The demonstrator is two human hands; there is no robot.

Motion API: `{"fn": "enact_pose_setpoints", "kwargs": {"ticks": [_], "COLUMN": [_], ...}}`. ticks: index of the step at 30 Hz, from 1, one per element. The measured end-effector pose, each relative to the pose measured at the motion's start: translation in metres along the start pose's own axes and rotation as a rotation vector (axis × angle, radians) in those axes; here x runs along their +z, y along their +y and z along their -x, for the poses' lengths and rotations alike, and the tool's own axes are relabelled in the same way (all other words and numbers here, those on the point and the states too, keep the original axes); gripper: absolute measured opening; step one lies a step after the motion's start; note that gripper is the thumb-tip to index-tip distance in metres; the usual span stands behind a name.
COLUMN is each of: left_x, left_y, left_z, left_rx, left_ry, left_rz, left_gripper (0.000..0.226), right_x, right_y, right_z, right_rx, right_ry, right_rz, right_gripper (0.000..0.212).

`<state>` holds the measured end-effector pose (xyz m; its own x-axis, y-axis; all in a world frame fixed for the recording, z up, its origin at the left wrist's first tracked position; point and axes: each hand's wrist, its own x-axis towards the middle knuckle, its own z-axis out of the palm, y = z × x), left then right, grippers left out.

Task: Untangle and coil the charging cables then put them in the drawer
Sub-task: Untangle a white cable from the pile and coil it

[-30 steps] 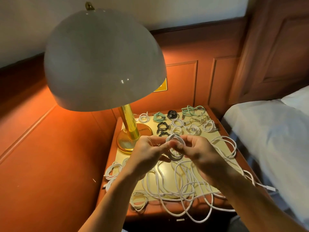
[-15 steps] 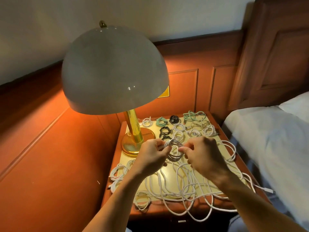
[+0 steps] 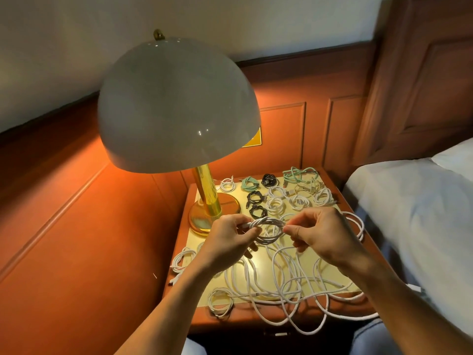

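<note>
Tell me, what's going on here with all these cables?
A person is winding a white cable coil above a nightstand. The left hand grips one side of the coil and the right hand pinches the other. Finished coils in white, black and green lie at the back beside a lamp. A loose tangle of white cable covers the front. No drawer is visible.

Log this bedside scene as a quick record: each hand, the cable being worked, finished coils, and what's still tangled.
White coil: held above the nightstand
Left hand: grips its left side
Right hand: pinches its right side
Finished coils: white, black, green, at the back by the lamp
Loose cables: white tangle at front, hanging over the edge
</note>
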<state>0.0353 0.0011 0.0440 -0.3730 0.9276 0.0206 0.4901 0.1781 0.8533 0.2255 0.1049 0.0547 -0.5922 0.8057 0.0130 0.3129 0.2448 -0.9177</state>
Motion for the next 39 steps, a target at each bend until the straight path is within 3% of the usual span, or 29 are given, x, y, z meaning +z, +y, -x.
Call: {"fn": "enact_pose_setpoints", "kwargs": {"ticks": [6,11,16,21,24,27,36,39], "left_x": [0.007,0.006,-0.008,-0.005,0.004,0.01,0.01,0.009], "left_y": [-0.016,-0.038,-0.063,-0.083,-0.094,-0.1,-0.091,-0.088], "left_z": [0.001,-0.012,-0.041,-0.065,-0.074,-0.079,-0.089,-0.094], "left_rx": [-0.166,-0.264,-0.351,-0.4,-0.427,-0.41,-0.258,-0.221], "left_ry": [-0.05,0.069,0.213,0.269,0.231,0.223,0.098,0.064], "left_rz": [0.247,0.245,0.231,0.136,0.127,0.049,-0.503,-0.559], "left_gripper": [0.011,0.015,0.021,0.028,0.032,0.035,0.035,0.038], "right_x": [0.021,0.034,0.047,0.074,0.082,0.072,0.026,0.017], "right_y": [0.014,0.022,0.04,0.068,0.087,0.097,0.105,0.106], "right_z": [-0.005,-0.022,-0.062,-0.098,-0.106,-0.101,-0.094,-0.092], "right_rx": [0.106,0.098,-0.046,-0.078,-0.094,-0.096,-0.04,-0.016], "right_ry": [-0.016,-0.018,0.057,-0.144,-0.258,-0.243,-0.189,-0.192], "right_rz": [-0.208,-0.209,0.312,0.73,0.893,0.953,0.919,0.885], "right_gripper": [0.016,0.012,0.025,0.047,0.042,0.022,0.032,0.039]}}
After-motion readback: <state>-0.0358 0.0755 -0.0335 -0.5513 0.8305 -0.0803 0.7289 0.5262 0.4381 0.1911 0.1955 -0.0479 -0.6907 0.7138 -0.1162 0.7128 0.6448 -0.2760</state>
